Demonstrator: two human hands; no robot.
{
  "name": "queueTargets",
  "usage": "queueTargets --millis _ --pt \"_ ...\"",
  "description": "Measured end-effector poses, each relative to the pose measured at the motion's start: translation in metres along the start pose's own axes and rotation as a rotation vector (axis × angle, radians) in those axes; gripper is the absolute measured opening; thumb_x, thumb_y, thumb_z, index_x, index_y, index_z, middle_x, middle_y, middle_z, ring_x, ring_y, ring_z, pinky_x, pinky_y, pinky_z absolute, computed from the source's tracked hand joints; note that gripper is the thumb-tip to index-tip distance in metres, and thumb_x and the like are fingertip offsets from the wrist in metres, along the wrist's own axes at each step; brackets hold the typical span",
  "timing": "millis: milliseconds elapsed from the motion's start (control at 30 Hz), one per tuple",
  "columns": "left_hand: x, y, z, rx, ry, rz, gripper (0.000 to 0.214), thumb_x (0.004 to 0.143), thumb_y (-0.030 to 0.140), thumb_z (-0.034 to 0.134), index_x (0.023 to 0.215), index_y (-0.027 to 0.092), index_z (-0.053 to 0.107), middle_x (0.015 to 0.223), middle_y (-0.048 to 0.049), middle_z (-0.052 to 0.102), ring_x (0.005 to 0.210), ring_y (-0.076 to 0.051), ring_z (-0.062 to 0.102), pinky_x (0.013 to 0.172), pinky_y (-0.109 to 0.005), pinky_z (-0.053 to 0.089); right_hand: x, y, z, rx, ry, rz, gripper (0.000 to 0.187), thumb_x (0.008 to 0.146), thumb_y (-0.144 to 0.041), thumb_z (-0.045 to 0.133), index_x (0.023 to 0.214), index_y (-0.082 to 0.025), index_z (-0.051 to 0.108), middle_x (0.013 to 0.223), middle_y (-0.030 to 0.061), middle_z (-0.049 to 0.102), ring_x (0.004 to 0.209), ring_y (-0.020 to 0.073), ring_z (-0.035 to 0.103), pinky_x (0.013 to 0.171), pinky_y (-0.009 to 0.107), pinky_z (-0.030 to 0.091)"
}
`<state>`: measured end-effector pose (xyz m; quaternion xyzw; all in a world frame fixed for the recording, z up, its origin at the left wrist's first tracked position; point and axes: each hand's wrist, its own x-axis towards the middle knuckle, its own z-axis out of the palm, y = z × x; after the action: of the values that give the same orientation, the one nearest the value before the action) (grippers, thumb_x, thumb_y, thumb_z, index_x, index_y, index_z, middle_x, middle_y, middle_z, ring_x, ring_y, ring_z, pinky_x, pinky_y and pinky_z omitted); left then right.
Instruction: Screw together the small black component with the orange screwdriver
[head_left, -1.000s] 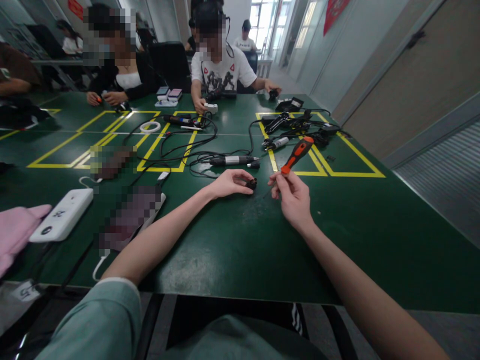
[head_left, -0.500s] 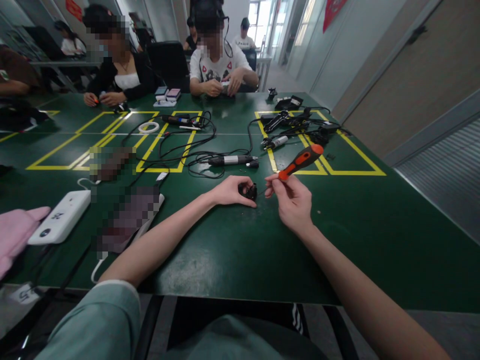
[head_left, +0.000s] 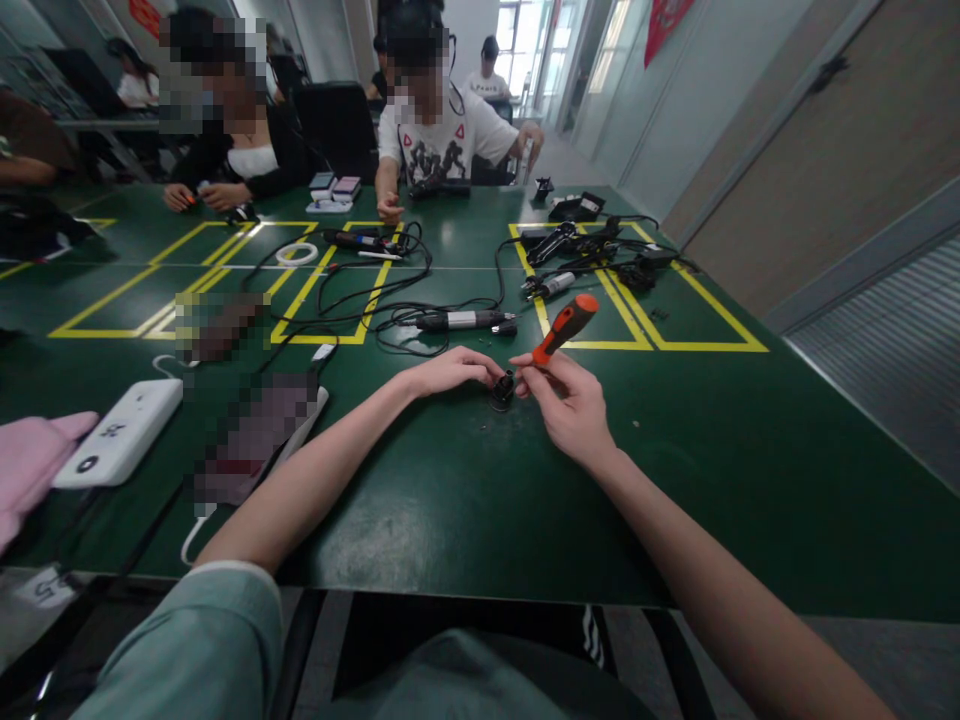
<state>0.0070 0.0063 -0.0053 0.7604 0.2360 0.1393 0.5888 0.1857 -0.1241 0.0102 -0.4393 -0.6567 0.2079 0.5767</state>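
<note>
Screwdriver point(head_left: 566, 328) shifted left, pinched between right fingers point(head_left: 541, 388).

Our dark green table point(head_left: 675, 540) bears yellow tape outlines point(head_left: 712, 348). On its left we have a pink cloth thing point(head_left: 45, 450) beside a white block point(head_left: 124, 435). Farther back lie a white ring point(head_left: 298, 264), a black-and-silver pen-shaped tool point(head_left: 461, 320) and, to the right, tangled black cables point(head_left: 636, 275).
</note>
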Motion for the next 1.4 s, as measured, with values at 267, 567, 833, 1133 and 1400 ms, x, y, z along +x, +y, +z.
queueTargets --millis 267,567,833,1133,1400 --pt "0.001 0.000 0.009 0.113 0.056 0.031 0.017 0.086 0.023 0.062 0.084 0.013 0.075 0.083 -0.0019 0.072 0.083 -0.015 0.064 0.089 -0.027 0.050 -0.003 0.003 0.001 -0.038 0.115 0.016 0.009 0.086 -0.028 0.078 0.090 -0.021 0.074 0.076 0.0001 0.076 0.063 0.0157 0.072 0.066 0.032 0.065" --pt "0.001 0.000 0.009 0.113 0.050 0.065 0.018 0.087 0.024 0.061 0.082 0.013 0.074 0.081 -0.0015 0.071 0.078 -0.014 0.062 0.083 -0.025 0.050 -0.003 -0.001 0.003 -0.053 0.114 -0.044 0.008 0.087 -0.028 0.076 0.083 -0.022 0.073 0.079 0.0008 0.076 0.068 0.0161 0.070 0.064 0.030 0.062" --pt "0.001 -0.002 0.009 0.118 0.053 0.048 0.019 0.087 0.026 0.062 0.085 0.013 0.075 0.084 -0.0020 0.072 0.081 -0.015 0.063 0.087 -0.028 0.050 -0.003 0.002 0.004 -0.021 0.069 -0.012 0.007 0.092 -0.024 0.068 0.089 -0.022 0.074 0.085 0.0014 0.072 0.070 0.0139 0.067 0.062 0.027 0.059" --pt "0.001 -0.004 0.009 0.125 0.064 0.064 0.021 0.086 0.030 0.062 0.085 0.013 0.074 0.083 -0.0017 0.071 0.079 -0.015 0.062 0.082 -0.026 0.048 -0.003 -0.001 0.009 0.145 0.070 0.096 0.008 0.089 -0.026 0.072 0.084 -0.021 0.076 0.081 0.0007 0.072 0.062 0.0116 0.067 0.059 0.027 0.062" --pt "0.002 -0.003 0.009 0.162 0.062 0.074 0.022 0.086 0.030 0.060 0.081 0.013 0.073 0.079 -0.0011 0.070 0.077 -0.014 0.060 0.080 -0.024 0.048 -0.005 0.006 0.015 0.279 0.177 0.212 0.034 0.079 -0.041 0.085 0.100 -0.022 0.066 0.078 -0.0012 0.076 0.059 0.0134 0.071 0.057 0.027 0.064"
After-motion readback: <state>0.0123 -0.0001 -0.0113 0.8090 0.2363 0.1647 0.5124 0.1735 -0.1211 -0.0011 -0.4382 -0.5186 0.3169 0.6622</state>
